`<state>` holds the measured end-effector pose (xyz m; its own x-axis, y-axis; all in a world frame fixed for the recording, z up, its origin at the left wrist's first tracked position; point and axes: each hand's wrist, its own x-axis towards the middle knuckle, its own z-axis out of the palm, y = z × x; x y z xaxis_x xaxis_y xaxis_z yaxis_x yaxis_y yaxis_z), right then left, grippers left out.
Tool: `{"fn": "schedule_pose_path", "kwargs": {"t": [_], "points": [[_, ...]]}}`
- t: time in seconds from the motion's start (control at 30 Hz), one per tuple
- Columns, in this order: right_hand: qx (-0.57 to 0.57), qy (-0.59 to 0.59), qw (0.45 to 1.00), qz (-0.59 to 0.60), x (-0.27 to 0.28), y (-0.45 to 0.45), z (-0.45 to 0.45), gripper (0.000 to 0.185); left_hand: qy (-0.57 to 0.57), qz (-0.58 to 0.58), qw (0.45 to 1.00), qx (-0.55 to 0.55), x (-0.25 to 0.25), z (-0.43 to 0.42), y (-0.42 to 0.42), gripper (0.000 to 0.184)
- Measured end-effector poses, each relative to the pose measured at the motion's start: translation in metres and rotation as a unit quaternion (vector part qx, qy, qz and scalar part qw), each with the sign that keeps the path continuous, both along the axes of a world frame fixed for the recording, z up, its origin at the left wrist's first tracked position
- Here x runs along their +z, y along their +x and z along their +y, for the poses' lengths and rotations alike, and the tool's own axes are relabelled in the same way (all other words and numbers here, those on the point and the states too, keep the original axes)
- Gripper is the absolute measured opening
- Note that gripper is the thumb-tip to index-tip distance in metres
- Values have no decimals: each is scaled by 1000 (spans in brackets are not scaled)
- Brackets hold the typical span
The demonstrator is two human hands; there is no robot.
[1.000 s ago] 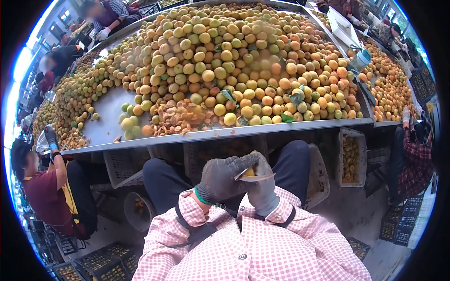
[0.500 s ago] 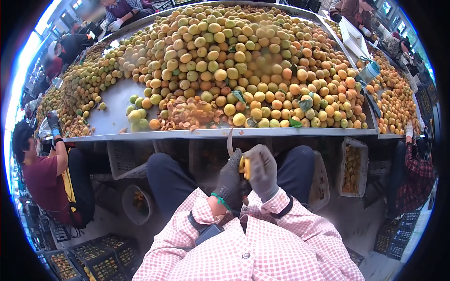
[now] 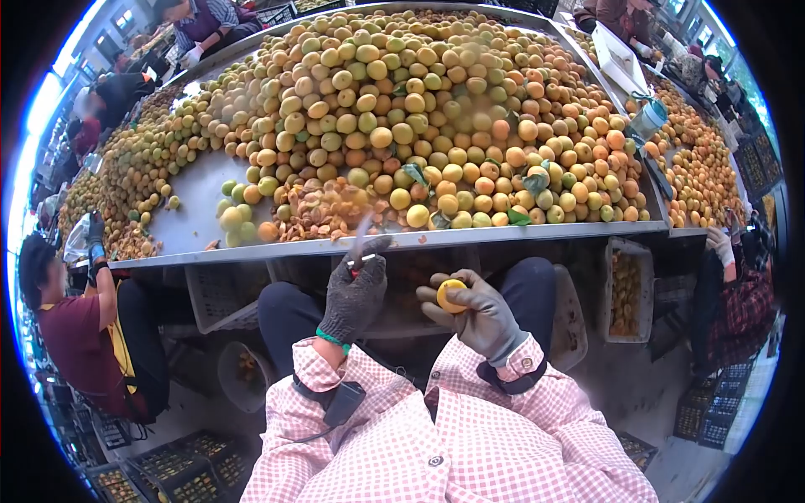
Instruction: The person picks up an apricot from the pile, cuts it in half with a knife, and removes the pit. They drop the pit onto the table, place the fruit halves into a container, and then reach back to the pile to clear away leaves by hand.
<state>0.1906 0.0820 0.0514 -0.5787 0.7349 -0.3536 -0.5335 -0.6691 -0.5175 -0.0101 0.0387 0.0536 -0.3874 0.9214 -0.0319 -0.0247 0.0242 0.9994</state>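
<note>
My left hand (image 3: 355,293), in a dark glove with a green band at the wrist, is closed around a knife (image 3: 360,245). The knife's blade points up toward the table edge and is blurred. In my right hand (image 3: 480,312), gloved in grey, a yellow apricot (image 3: 453,295) sits between thumb and fingers. Both hands are over my lap, apart from each other. Just beyond them, a heap of apricots (image 3: 402,134) covers much of the metal table (image 3: 197,189). A pile of orange cut pieces (image 3: 323,210) lies near its front edge.
Crates stand under the table, one grey (image 3: 220,293) at left and one holding fruit (image 3: 629,289) at right. A white bucket (image 3: 243,373) is on the floor. People work at left (image 3: 71,335) and right (image 3: 738,310). A blue-topped container (image 3: 648,120) stands on the table's right divider.
My hands have moved apart, the left going left and up with the knife. The apricot, earlier largely covered between both hands, now shows in my right hand.
</note>
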Motion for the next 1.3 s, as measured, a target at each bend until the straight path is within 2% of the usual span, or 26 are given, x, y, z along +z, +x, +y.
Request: {"fn": "schedule_pose_path", "kwargs": {"t": [0.07,0.13,0.17,0.27,0.37,0.47,0.53,0.57,0.6,0.67,0.7,0.73,0.8,0.83,0.87,0.93,1.0,1.07,1.1,1.17,1.2,1.27,1.3], "points": [[119,-126,984,36,3,6,1,15,-62,-198,978,-34,23,-5,4,33],[156,-148,974,67,0,2,-6,15,-37,-229,972,-50,32,-7,9,32],[157,-112,979,71,-5,0,-12,15,-10,-258,964,-69,35,-8,10,37],[132,-74,988,25,-6,-4,-17,10,-7,-252,964,-81,44,-7,14,44],[116,-78,989,-39,-11,-2,-13,10,-10,-260,960,-98,36,-10,14,41],[135,-60,989,-9,-7,2,-14,21,-30,-281,956,-71,39,-11,16,36],[132,-34,990,-31,15,3,-23,35,-26,-287,954,-76,32,-14,12,36],[157,-31,987,0,11,9,-25,44,-21,-293,952,-81,30,-16,11,39],[158,-33,987,0,11,10,-27,44,-23,-294,952,-80,29,-17,11,39],[254,124,951,-127,17,12,-30,41,8,-302,947,-111,31,-15,10,43],[262,125,948,-133,26,10,-32,32,7,-302,947,-109,31,-15,11,43],[262,125,948,-133,16,11,-33,32,25,-327,936,-130,31,-15,12,42],[276,-83,957,3,-3,12,-35,30,42,-352,923,-150,32,-13,15,41],[267,-62,960,-51,-6,12,-40,38,63,-379,908,-166,32,-13,17,41],[267,-62,960,-51,-1,8,-41,38,84,-405,892,-182,32,-12,20,40],[274,-171,946,8,6,0,-40,40,88,-415,884,-196,27,-11,23,38],[285,-163,944,26,7,-4,-42,38,92,-425,876,-209,22,-12,27,36],[298,-87,949,59,11,-6,-43,38,100,-444,869,-194,20,-13,30,32],[298,-86,949,59,9,-6,-44,38,100,-444,869,-195,20,-12,29,32],[246,-23,968,-45,5,-7,-46,35,105,-489,855,-139,20,-11,28,35],[246,-23,968,-45,7,-7,-47,35,105,-489,855,-138,21,-10,27,35],[213,217,942,-141,13,-7,-50,31,130,-504,849,-94,25,-8,26,33],[177,254,938,-155,14,-10,-52,35,129,-503,849,-94,26,-8,25,33]]}}
